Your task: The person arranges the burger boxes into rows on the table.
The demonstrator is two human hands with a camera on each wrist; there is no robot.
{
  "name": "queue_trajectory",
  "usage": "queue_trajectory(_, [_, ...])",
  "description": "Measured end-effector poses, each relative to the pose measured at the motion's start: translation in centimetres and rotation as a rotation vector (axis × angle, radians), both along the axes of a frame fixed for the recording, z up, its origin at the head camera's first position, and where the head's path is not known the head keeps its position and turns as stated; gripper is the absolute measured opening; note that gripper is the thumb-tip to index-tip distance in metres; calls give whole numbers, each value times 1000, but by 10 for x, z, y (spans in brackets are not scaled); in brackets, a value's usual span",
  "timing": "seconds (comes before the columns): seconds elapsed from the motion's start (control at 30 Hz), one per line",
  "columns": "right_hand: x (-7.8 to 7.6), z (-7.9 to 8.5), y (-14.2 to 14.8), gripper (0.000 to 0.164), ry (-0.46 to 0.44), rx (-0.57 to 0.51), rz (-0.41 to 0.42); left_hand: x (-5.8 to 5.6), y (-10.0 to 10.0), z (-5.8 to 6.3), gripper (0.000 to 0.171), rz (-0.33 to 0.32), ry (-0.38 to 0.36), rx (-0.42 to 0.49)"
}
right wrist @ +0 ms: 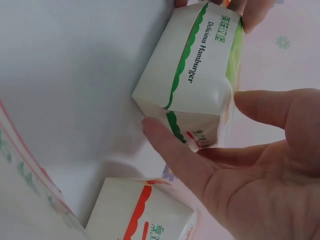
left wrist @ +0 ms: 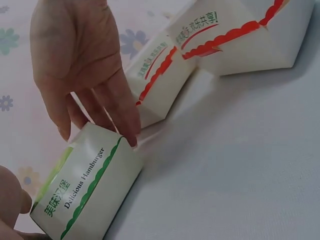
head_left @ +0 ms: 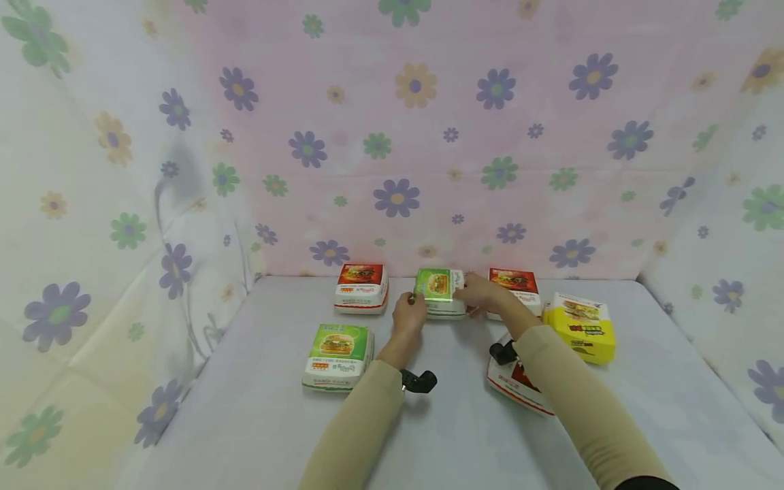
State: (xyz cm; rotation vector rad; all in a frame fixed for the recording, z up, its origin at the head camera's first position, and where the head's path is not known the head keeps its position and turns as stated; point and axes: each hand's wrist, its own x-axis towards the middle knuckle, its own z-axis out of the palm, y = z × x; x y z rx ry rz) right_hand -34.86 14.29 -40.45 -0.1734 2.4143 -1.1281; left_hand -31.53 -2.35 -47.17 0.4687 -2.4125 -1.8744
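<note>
- The step in hand seems to be squaring up the green-topped box (head_left: 435, 284), at the back of the tabletop (head_left: 450, 429) between the left red-topped box (head_left: 361, 289) and right red-topped box (head_left: 514, 279).
- Left grip (head_left: 409, 314) pinches one end; right grip (head_left: 484, 291) touches the other, fingers straight.
- Next probably calls for light, even pressure.

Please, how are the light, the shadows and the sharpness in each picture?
Head: bright, even light; faint shadows on the table; small print unreadable. Left wrist: dimmer, with soft shadows, yet "Delicious Hamburger" is legible on the green-edged box. Right wrist: also dim, soft shadows; the red-lined box at the left edge looks blurred.
</note>
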Motion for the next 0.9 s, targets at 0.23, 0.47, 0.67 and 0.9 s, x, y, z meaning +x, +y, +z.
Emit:
queue_trajectory(0.23, [-7,4,-1,63,92,57,4,13,-1,4,64,22,-18,1])
queue_trajectory(0.47, [-22,-9,5,73,8,-49,-35,25,9,4,68,33,-43,68])
queue_trajectory(0.67, [-24,-14,6,71,-14,-52,-36,23,10,-1,62,15,-44,124])
queue_trajectory(0.9, [-19,-8,5,64,79,26,34,17,8,0,61,3,-27,79])
